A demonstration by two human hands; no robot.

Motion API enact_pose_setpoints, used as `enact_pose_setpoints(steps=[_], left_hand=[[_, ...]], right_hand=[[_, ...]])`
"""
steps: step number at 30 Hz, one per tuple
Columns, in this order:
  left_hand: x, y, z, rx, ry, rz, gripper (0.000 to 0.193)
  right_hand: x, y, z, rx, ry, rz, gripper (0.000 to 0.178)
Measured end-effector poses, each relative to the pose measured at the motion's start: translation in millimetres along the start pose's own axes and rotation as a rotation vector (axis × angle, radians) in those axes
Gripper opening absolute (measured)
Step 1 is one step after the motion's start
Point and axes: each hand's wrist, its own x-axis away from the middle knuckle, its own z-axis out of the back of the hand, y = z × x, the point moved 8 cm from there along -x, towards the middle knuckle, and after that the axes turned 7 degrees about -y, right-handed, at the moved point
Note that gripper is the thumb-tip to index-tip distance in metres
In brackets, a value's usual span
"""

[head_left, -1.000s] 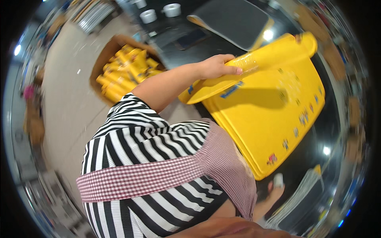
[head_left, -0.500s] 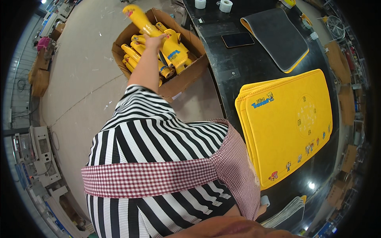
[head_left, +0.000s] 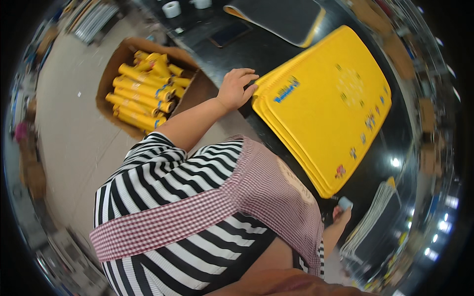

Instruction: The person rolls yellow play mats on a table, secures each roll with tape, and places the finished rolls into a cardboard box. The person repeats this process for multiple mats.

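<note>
While our right hand (head_left: 340, 216) had its fingers curled round a pale roll (head_left: 346, 203) at four o'clock, we held our left hand (head_left: 237, 90), fingers partly spread, beside the yellow mat stack (head_left: 321, 126) at two; at ten, a carton (head_left: 191, 97) apparently penned yellow rolls (head_left: 139, 89) together.

Dark phone (head_left: 230, 34) on the black table (head_left: 219, 60), brown cartons (head_left: 430, 157) along the right, blurred pink object (head_left: 20, 132) far left.

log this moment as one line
left hand: open, by yellow mat stack | right hand: holding pale roll | cardboard carton: rolled yellow mats
</note>
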Motion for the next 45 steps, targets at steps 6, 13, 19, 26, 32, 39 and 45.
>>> enact_pose_setpoints(steps=[6, 13, 19, 26, 32, 39, 45], left_hand=[[-21, 26, -56, -0.103, -0.377, 0.245, 0.058], [-27, 37, -57, -0.146, -0.199, 0.125, 0.058], [-31, 37, -79, 0.122, -0.256, 0.217, 0.051], [-29, 24, -81, 0.312, -0.291, 0.405, 0.052], [-30, 9, -83, 0.253, -0.287, 0.405, 0.048], [-31, 11, -85, 0.197, -0.313, 0.452, 0.042], [-31, 9, -86, 0.119, -0.341, 0.480, 0.040]], right_hand=[[22, 7, -22, -0.053, 0.142, 0.000, 0.053], [106, -24, -66, 0.209, 0.453, 0.779, 0.065], [81, -29, -150, 0.300, 0.062, 0.532, 0.057], [101, -79, -177, 0.812, 0.145, 0.517, 0.065], [129, -111, -194, 0.838, 0.107, 0.686, 0.052], [115, -99, -192, 0.983, 0.032, 0.702, 0.061], [103, -93, -190, 0.752, -0.010, 0.621, 0.061]])
